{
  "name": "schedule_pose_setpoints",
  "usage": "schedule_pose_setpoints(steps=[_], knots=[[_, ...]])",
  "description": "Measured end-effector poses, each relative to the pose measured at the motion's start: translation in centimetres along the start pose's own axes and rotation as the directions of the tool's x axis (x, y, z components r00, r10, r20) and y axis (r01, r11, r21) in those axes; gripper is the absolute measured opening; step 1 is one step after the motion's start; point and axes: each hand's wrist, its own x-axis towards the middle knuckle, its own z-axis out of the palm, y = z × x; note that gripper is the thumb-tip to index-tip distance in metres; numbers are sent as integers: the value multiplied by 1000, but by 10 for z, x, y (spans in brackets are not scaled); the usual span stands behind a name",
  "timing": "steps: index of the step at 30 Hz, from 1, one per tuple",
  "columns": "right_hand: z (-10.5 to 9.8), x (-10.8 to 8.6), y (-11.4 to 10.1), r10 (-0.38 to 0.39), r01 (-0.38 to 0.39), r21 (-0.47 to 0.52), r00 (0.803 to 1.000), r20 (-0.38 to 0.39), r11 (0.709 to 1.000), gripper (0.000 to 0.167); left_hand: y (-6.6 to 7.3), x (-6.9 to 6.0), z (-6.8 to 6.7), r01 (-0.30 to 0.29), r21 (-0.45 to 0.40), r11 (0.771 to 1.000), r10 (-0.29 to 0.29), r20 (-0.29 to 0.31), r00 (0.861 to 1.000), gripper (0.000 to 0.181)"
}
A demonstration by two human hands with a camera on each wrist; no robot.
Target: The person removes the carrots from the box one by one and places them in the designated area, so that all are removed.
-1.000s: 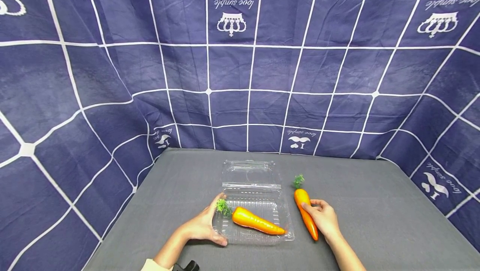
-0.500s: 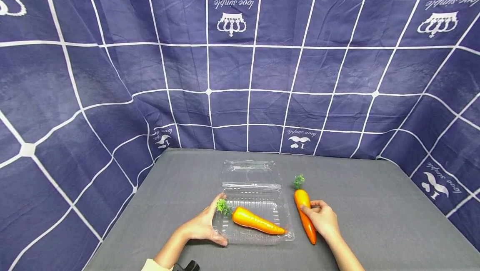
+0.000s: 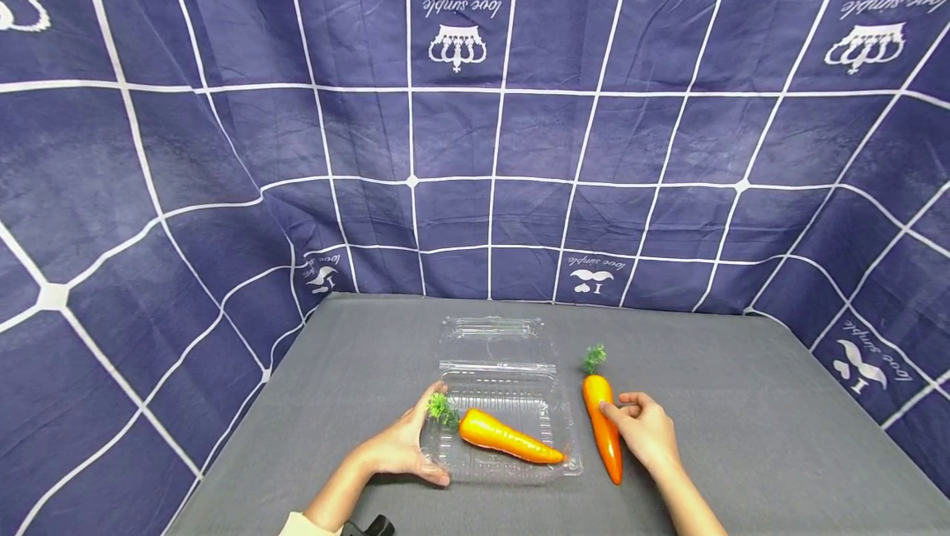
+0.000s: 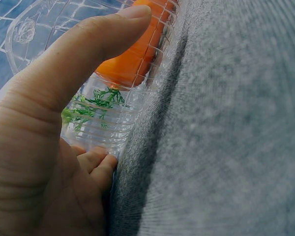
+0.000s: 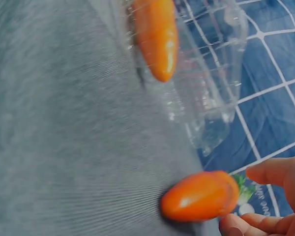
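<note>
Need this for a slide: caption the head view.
Left grip holds an open clear container with one carrot inside; right grip at a second carrot outside.

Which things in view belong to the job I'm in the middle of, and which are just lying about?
Part of the job:
clear clamshell container, gripped by the left hand
carrot lying inside it
second carrot, beside the right hand

Just surroundings:
gray tabletop
blue grid-print cloth
black object, too cut off to identify

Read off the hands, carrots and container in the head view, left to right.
Bare left hand → open clear plastic container with a tapered orange carrot inside → second tapered orange carrot → bare right hand.
</note>
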Motion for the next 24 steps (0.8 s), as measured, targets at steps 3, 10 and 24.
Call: schedule_pose_setpoints(steps=[3,10,24], knots=[[-4,0,-6,-10,10,0,1000,-9,1000,47,-1,0,0,-3,-5,1000,3,1,1000,133],[-5,-4,-29,-10,4,172,999,33,985,39,0,0,0,2,5,1000,-2,-5,1000,133],[22,-17,-75,-120,87,333,989,80,939,32,0,-1,3,10,35,999,-10,-18,1000,132]])
